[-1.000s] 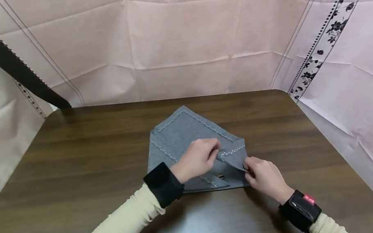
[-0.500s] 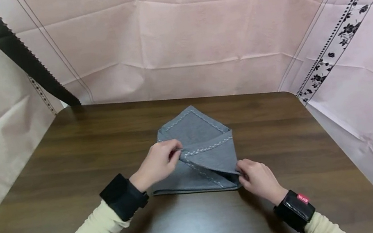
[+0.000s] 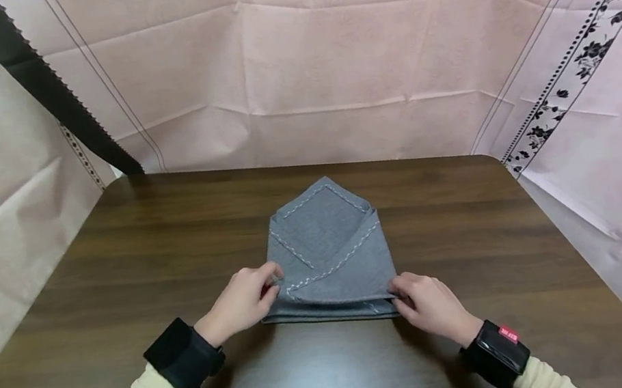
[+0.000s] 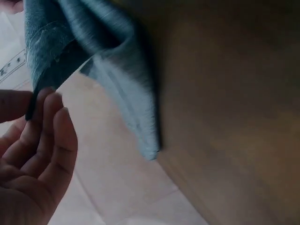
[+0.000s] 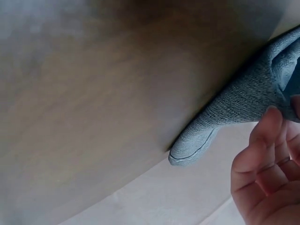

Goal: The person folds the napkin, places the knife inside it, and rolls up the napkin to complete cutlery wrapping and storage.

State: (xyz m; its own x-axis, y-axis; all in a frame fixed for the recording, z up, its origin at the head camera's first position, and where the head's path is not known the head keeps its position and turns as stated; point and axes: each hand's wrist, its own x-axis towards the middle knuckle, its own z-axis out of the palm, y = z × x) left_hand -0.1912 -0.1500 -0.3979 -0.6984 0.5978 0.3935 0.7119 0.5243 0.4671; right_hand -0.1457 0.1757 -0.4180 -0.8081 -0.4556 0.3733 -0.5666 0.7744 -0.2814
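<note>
A grey-blue cloth [image 3: 329, 246] with white zigzag stitching lies folded on the table in the head view, its pointed end towards the far side. My left hand [image 3: 241, 303] pinches a corner of its upper layer at the left edge; in the left wrist view the cloth [image 4: 124, 89] hangs from thumb and fingers in loose folds. At the near right corner, my right hand [image 3: 433, 304] holds the edge between thumb and fingers. The right wrist view shows that hand [image 5: 272, 173] gripping the cloth [image 5: 239, 103], with a rounded fold sticking out beside it.
The cloth lies on a dark brown wood-grain table [image 3: 173, 260] with rounded far corners. Behind it hangs a creased pale pink sheet [image 3: 350, 62], and a floral-bordered sheet [image 3: 610, 155] covers the right side. Both wrists wear black bands.
My left hand has drawn the upper flap leftwards and towards me, so it now lies across the near part of the cloth. The right hand stays at the near right corner.
</note>
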